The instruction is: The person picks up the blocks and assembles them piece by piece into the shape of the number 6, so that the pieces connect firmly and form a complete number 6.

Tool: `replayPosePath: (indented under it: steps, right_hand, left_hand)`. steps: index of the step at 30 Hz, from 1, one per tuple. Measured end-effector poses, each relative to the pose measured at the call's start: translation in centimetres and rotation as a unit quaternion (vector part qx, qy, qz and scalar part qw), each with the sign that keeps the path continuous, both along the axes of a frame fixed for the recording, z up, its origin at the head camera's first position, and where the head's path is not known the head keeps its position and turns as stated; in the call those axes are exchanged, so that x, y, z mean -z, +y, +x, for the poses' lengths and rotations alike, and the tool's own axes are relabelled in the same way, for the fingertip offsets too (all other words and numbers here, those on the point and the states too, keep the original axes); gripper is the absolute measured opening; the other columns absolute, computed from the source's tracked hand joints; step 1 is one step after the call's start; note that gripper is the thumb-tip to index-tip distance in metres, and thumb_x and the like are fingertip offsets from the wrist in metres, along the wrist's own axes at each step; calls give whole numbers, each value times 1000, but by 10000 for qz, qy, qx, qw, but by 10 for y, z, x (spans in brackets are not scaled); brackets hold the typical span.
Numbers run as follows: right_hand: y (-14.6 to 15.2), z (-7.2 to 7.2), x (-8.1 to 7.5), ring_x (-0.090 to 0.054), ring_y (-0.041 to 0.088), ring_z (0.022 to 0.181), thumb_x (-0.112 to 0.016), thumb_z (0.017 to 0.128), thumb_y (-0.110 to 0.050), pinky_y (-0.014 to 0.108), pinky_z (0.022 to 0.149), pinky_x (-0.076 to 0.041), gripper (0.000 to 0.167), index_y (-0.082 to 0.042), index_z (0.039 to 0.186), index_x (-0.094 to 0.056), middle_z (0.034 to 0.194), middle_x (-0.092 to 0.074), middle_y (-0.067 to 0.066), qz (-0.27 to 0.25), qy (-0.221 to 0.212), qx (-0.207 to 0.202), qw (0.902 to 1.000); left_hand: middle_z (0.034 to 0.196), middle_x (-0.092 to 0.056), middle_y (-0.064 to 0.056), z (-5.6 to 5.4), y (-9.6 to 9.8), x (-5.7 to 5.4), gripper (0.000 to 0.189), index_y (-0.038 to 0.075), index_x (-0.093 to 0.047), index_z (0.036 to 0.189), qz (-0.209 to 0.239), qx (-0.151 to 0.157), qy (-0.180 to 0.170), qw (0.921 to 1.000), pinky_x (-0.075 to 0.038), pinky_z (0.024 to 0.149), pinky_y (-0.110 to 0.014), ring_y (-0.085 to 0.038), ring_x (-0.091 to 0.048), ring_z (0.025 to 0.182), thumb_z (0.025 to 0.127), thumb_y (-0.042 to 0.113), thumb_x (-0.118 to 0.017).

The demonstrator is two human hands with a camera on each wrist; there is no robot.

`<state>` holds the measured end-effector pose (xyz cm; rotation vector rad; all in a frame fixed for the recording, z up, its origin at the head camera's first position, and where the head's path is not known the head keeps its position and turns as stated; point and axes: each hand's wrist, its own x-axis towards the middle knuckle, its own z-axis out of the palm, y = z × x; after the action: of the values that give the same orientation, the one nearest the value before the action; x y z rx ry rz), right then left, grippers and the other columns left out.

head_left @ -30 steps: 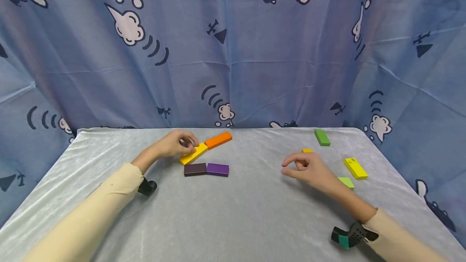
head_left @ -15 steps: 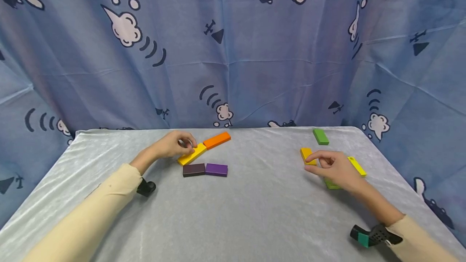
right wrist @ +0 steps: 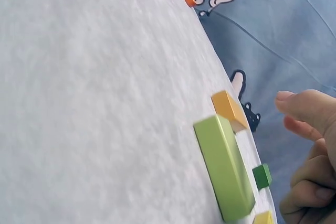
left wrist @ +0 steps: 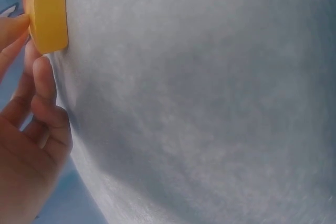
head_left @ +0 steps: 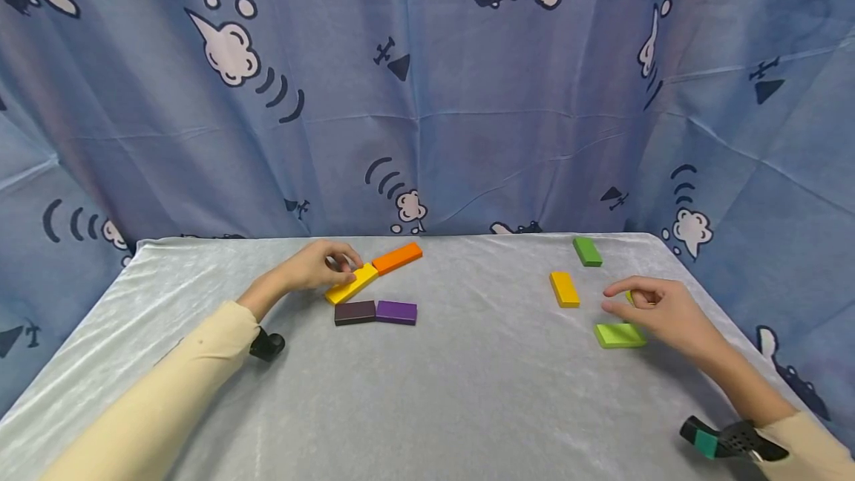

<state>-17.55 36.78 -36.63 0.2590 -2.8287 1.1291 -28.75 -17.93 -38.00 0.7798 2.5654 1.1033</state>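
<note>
My left hand (head_left: 314, 266) pinches the yellow block (head_left: 346, 291) at the left of the table, its thumb and fingertips on the block's sides. The far end of that block meets an orange block (head_left: 398, 258), both lying in one slanted line. Just nearer, a dark brown block (head_left: 355, 312) and a purple block (head_left: 397, 312) lie end to end. Holding nothing, my right hand (head_left: 671, 318) hovers over the right side, thumb and index finger apart. It mostly covers a bright yellow block (head_left: 630, 298). A lime green block (head_left: 620, 336) lies just below its fingers.
An amber block (head_left: 565, 289) lies left of my right hand, and a green block (head_left: 588, 252) sits near the back edge. Pale velvety cloth (head_left: 427, 407) covers the table. A blue printed curtain (head_left: 427, 95) hangs behind it.
My right hand has moved rightward past the amber and lime green blocks, uncovering both and now covering most of the bright yellow one. My left hand stays on its yellow block.
</note>
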Motion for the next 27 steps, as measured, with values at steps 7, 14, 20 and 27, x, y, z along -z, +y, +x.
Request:
replayPosePath:
  steps: [7, 14, 20, 27]
  right_hand:
    - [14, 0, 2, -34, 16, 51, -80, 91, -24, 33, 48, -30, 31, -1, 110, -74, 60, -30, -3, 93, -19, 139, 9999]
    - [31, 0, 3, -34, 19, 51, -80, 91, -24, 34, 51, -30, 33, 0, 113, -72, 61, -29, -2, 35, -100, 204, 9997]
    - [53, -2, 6, -34, 19, 54, -81, 90, -24, 34, 51, -30, 39, 0, 118, -69, 64, -30, -2, -2, -161, 186, 9997]
    - [81, -8, 13, -30, 14, 51, -82, 89, -20, 35, 50, -30, 48, -2, 129, -62, 64, -29, -4, 64, -315, -65, 9995]
  left_hand:
    - [88, -66, -5, 0, -1, 0, 20, 4, -73, 113, -35, -35, -61, 10000, -52, 79, -36, -23, -60, 82, 93, 3, -73]
    - [88, -66, -5, 0, -2, 0, 20, 4, -73, 113, -34, -47, -74, 10000, -52, 79, -35, -22, -60, 82, 93, 3, -73]
    - [88, -66, -5, 1, -1, 0, 20, 4, -73, 113, -29, -49, -45, 10000, -53, 79, -36, -23, -60, 82, 93, 2, -73]
    - [89, -67, -5, 1, -1, -1, 21, 4, -72, 115, -58, -87, -79, 9999, -53, 82, -38, -23, -60, 83, 94, 2, -72]
